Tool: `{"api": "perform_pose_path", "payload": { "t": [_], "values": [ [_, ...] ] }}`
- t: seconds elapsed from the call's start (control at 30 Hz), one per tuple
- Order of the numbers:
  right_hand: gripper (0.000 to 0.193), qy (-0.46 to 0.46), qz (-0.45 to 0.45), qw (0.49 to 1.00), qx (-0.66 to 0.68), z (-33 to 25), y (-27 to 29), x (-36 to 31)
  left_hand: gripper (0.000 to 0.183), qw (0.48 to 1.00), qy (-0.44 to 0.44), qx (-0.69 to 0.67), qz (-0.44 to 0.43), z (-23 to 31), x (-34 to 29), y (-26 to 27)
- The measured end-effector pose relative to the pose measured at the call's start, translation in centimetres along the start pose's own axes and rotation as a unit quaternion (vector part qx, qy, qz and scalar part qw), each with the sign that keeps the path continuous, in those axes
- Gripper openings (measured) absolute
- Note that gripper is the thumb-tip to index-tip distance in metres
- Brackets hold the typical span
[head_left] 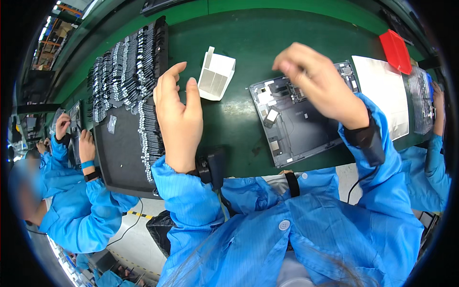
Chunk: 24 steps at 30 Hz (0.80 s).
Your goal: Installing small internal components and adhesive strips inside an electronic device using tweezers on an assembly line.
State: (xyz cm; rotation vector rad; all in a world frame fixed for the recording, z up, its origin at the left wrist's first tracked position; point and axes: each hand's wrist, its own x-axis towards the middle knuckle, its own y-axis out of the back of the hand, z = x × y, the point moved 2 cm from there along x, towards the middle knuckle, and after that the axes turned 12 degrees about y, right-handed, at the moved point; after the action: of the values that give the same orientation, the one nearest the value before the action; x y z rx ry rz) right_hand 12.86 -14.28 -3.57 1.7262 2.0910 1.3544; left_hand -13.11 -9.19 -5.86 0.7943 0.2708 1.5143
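My left hand hovers at the right edge of a black tray, its thumb and fingers apart with nothing visible between them. Rows of small dark electronic parts with silvery ends fill much of that tray. Just right of the hand is a white open box with grey rectangular patches on its face. My right hand is over the upper part of a flat dark device housing, fingers bent toward the thumb. Whatever those fingers hold is too small or blurred to make out. A small white-topped part lies on the housing's left side.
A white sheet lies right of the housing, with a red bin beyond it. Clear plastic trays are stacked at far right. Co-workers in blue sit on both sides; one at left has hands near the black tray.
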Motion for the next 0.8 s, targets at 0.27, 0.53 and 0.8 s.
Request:
{"api": "perform_pose_path", "payload": {
  "t": [0.27,0.53,0.8],
  "values": [
    [0.043,0.056,-0.186,0.968,-0.161,-0.9,-1.8,-1.7,0.023,1.0,0.021,0.018,0.005,2.4,0.8,1.3],
    [0.038,0.146,-0.184,0.926,-0.296,-2.7,-2.6,-0.2,0.02,0.998,0.036,-0.015,-0.039,3.9,-1.5,1.7],
    [0.02,0.023,-0.145,0.989,-0.002,1.3,-3.0,1.4,0.017,0.985,0.04,-0.158,-0.049,4.5,-5.2,-0.1]
  ]
}}
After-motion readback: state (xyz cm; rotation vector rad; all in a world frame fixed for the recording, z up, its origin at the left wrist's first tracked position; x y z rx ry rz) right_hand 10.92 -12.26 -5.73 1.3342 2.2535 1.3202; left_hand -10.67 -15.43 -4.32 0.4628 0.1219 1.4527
